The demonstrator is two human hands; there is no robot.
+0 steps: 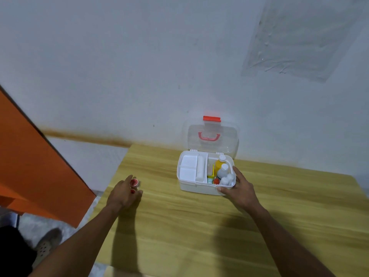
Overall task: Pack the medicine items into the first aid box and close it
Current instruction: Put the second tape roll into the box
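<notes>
A white first aid box (196,188) stands open at the back of the wooden table (199,226). Its clear lid (213,139), with a red handle and red latch, leans upright against the wall. Inside, a white tray (188,167) fills the left half; a yellow bottle (219,163), white bottles (223,170) and small packets fill the right half. My right hand (240,187) grips the box's front right corner. My left hand (124,193) is closed around small red-capped items (134,182) near the table's left edge.
An orange panel (36,166) slants down at the left, beside the table. The grey wall stands directly behind the box. A shoe (47,241) rests on the floor at lower left.
</notes>
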